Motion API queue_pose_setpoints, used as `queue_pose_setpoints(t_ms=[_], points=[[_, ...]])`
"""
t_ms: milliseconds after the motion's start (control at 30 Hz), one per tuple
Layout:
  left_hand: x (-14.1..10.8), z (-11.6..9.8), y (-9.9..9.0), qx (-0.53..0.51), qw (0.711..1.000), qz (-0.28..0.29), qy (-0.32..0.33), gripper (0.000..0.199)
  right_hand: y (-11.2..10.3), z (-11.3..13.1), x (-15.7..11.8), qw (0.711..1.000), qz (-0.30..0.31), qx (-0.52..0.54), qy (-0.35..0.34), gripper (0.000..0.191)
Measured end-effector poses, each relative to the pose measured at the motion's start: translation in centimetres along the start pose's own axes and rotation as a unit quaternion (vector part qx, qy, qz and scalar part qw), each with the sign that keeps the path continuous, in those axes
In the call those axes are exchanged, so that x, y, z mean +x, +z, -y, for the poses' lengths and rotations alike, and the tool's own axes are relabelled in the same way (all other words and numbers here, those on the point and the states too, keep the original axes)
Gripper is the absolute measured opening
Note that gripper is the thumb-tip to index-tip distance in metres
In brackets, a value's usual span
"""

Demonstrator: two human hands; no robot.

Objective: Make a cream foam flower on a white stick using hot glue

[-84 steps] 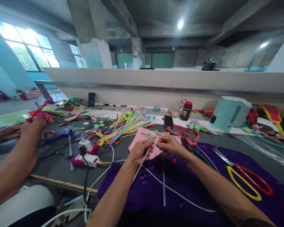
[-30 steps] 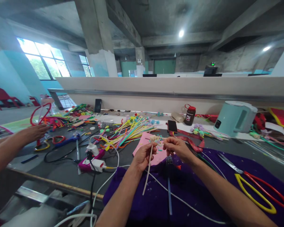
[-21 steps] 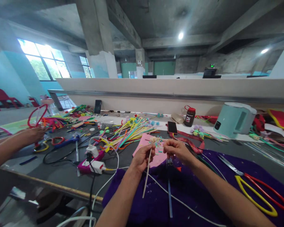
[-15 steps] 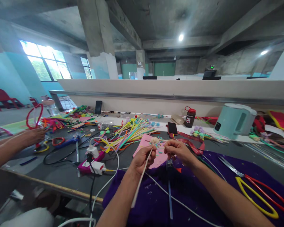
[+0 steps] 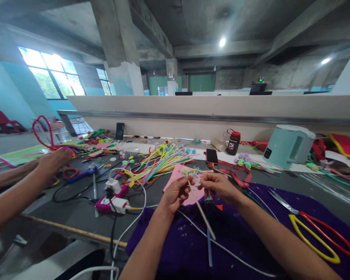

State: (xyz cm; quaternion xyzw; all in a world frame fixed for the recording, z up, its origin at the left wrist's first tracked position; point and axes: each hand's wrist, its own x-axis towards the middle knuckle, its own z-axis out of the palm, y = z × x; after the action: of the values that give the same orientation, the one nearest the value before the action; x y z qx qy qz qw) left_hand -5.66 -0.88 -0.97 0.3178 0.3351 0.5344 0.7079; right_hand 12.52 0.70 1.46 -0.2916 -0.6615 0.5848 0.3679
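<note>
My left hand point(image 5: 174, 195) is closed in a pinch on a cream pipe cleaner point(image 5: 204, 217), whose long end slants down to the right. Close beside it, my right hand point(image 5: 220, 188) pinches a pale strand that looks like part of the same pipe cleaner; its fingertips hide the exact hold. Behind the hands lies a pink sheet point(image 5: 172, 181) with small pale and turquoise bits on it. Below them a translucent stick point(image 5: 209, 249) points down over the purple cloth point(image 5: 175, 249). Large scissors with red and yellow handles point(image 5: 299, 214) rest on the cloth at right.
A co-worker's hands point(image 5: 54, 161) work at left near a red pipe-cleaner loop point(image 5: 50, 132). A power strip point(image 5: 116, 204) with trailing cables, a blue glue gun point(image 5: 81, 175), piled pipe cleaners point(image 5: 157, 165), a phone point(image 5: 212, 156), a bottle point(image 5: 233, 143) and a kettle point(image 5: 288, 146) stand around.
The cream pipe cleaner's free end has swung from lower left to lower right. My hands have drawn closer together. The co-worker's hands have moved right.
</note>
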Motion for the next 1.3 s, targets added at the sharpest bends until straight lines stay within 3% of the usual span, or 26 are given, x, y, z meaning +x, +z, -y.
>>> queue_pose_setpoints(t_ms=[133, 367, 633, 867, 1000, 1167, 1300], points=[[0.2, 0.5, -0.2, 0.057, 0.997, -0.015, 0.039, 0.024, 1.2, -0.5, -0.4, 0.998, 0.049, 0.018, 0.036, 0.018], [0.4, 0.8, -0.3, 0.112, 0.992, -0.004, 0.062, 0.031, 1.8, -1.4, -0.2, 0.993, 0.024, 0.105, 0.056, 0.024], [0.5, 1.4, 0.2, 0.121, 0.991, -0.012, 0.062, 0.035, 3.4, -1.4, -0.6, 0.998, 0.017, 0.046, 0.033, 0.025], [0.7, 1.5, 0.2, 0.062, 0.995, -0.032, 0.066, 0.031, 3.5, -2.0, -0.3, 0.999, 0.018, 0.019, 0.021, 0.026], [0.6, 1.5, 0.3, 0.06, 0.996, -0.015, 0.056, 0.031, 3.8, -2.2, -0.4, 0.999, 0.031, 0.008, 0.019, 0.024], [0.4, 1.2, -0.2, 0.095, 0.994, -0.023, 0.05, 0.03, 2.6, -0.8, -0.7, 0.996, 0.052, -0.064, 0.013, 0.018], [0.2, 1.0, -0.3, 0.109, 0.994, -0.015, 0.03, 0.029, 0.5, 0.5, -0.6, 0.997, 0.021, -0.077, 0.001, 0.018]])
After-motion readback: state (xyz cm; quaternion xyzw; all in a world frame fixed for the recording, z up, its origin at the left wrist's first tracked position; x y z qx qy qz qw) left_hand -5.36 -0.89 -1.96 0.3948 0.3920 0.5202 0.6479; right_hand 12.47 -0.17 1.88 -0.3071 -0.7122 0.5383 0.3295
